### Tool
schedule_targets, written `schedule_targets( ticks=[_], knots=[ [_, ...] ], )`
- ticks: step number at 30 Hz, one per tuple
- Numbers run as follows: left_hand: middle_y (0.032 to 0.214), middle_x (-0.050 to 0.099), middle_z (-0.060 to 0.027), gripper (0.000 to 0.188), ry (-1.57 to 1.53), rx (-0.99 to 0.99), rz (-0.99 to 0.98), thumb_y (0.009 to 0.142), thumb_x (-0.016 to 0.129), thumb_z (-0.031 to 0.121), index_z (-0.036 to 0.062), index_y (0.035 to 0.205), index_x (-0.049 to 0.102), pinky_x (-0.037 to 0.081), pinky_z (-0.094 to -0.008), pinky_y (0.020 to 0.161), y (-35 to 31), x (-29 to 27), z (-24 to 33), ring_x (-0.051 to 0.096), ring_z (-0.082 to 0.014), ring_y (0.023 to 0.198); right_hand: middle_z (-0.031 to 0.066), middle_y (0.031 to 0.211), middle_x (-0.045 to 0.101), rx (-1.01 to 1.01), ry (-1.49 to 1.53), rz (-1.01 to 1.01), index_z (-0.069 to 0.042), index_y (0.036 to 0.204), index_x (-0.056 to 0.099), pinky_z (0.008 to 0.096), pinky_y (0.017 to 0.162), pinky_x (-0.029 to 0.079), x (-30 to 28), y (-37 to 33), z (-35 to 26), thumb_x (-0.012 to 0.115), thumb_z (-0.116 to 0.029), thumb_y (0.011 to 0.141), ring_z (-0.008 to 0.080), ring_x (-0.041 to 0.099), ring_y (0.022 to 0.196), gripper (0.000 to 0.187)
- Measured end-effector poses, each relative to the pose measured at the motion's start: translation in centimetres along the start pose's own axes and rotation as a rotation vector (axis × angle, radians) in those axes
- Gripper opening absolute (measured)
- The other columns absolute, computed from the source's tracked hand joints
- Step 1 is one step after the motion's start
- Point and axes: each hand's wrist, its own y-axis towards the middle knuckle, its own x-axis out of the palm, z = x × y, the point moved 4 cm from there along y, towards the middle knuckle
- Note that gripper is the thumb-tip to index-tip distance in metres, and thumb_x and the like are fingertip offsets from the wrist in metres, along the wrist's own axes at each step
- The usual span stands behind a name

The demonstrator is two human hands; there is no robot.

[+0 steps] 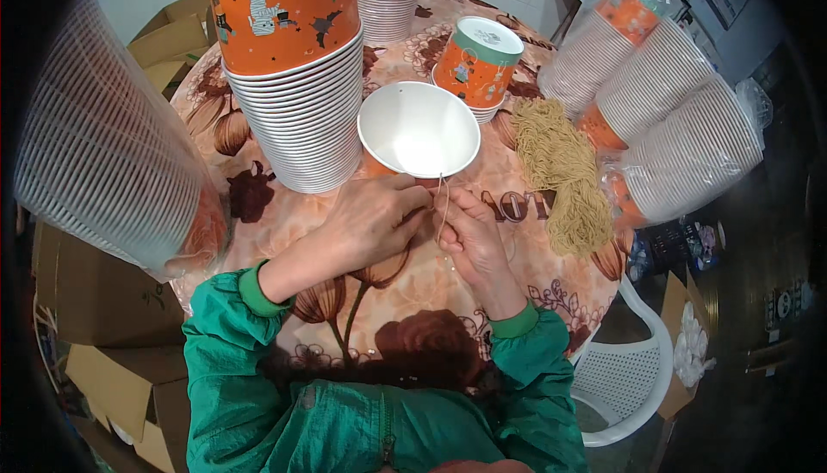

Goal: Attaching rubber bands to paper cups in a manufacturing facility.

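An orange paper bucket lies tipped toward me in the middle of the table, its white inside facing up and its rim nearest my hands. A thin tan string hangs at the near rim and loops down between my hands. My right hand pinches this string between thumb and fingers. Just below the rim, on the bucket's near side, my left hand is closed with its fingers bent inward. Its fingertips and whatever they hold are hidden.
Tall bucket stacks stand at left and far left. Behind the bucket sits an upside-down bucket. A tan string bundle lies right, beside wrapped stacks. A white chair and cardboard boxes flank the table.
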Motion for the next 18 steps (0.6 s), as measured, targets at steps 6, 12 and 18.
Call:
schedule_targets(
  ticks=[6, 12, 18],
  knots=[
    [0.094, 0.059, -0.0095, 0.015, 0.024, -0.066, 0.254, 0.086, 0.073, 0.014, 0.0059, 0.096, 0.065, 0.052, -0.0405, 0.055, -0.4, -2.4, 0.5, 0.065, -0.0310, 0.070, 0.0026, 0.090, 0.070, -0.016, 0.000, 0.026, -0.003, 0.108, 0.068, 0.0163, 0.045, 0.030, -0.6, 0.3, -0.3, 0.067, -0.016, 0.099, 0.0036, 0.051, 0.056, 0.015],
    [0.097, 0.059, -0.0090, 0.019, -0.055, -0.098, 0.320, 0.086, 0.074, 0.012, 0.0061, 0.100, 0.063, 0.052, -0.0380, 0.056, -0.3, -0.4, -3.1, 0.066, -0.0291, 0.071, 0.0068, 0.091, 0.071, 0.010, -0.006, -0.048, -0.003, 0.110, 0.067, 0.0166, 0.046, 0.030, -0.8, 0.6, -0.3, 0.066, -0.016, 0.100, 0.0048, 0.052, 0.057, 0.017],
    [0.097, 0.061, -0.0088, 0.020, -0.071, -0.104, 0.281, 0.084, 0.074, 0.012, 0.0065, 0.099, 0.064, 0.053, -0.0394, 0.062, 1.8, -0.5, -5.2, 0.066, -0.0304, 0.076, 0.0038, 0.084, 0.067, -0.038, 0.004, -0.007, -0.002, 0.112, 0.066, 0.0169, 0.047, 0.029, -1.4, 0.7, -0.3, 0.066, -0.016, 0.100, 0.0039, 0.048, 0.057, 0.019]
  ],
)
